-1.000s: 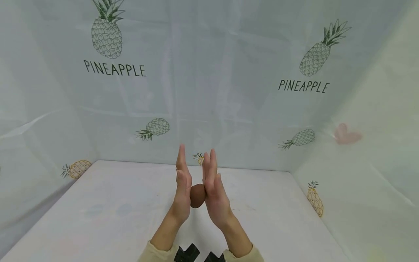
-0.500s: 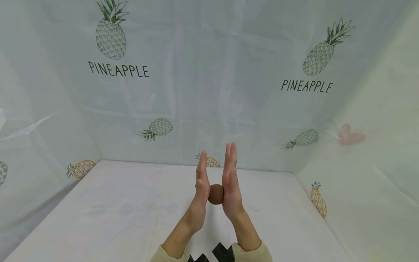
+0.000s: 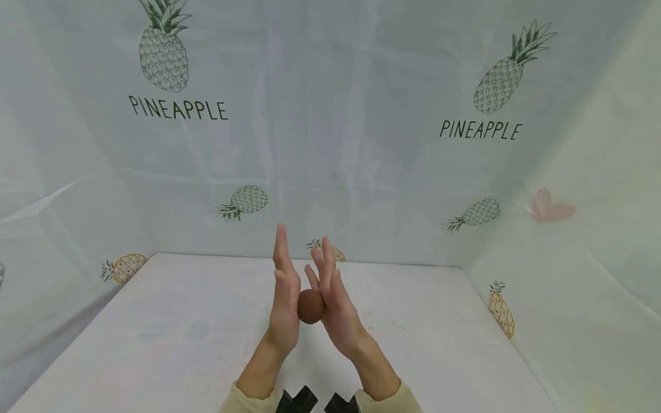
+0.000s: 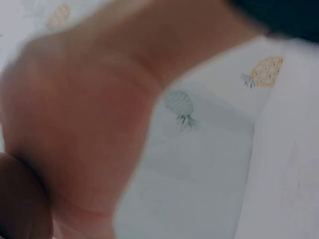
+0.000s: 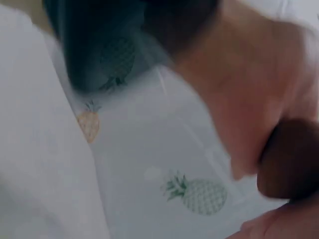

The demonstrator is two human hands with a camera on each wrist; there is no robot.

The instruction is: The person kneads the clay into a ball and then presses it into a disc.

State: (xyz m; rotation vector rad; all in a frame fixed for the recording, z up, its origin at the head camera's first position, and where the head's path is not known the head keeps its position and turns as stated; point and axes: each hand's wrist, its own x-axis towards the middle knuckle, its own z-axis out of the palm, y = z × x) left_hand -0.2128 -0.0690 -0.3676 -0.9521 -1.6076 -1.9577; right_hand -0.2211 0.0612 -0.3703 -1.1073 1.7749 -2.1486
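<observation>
Where wrist views blur, head view shows flat palms—left hand (image 3: pixel 286 298), right hand (image 3: pixel 334 301)—pressing a brown ball (image 3: pixel 310 306).

A small brown ball (image 3: pixel 310 306), smooth and matte like a lump of clay, sits pressed between two upright palms. The left hand (image 3: pixel 286 302) and the right hand (image 3: pixel 334 307) each touch it with straight fingers pointing upward. It is held above the tabletop (image 3: pixel 155 344); the blurred wrist views suggest it is roughly round.
</observation>
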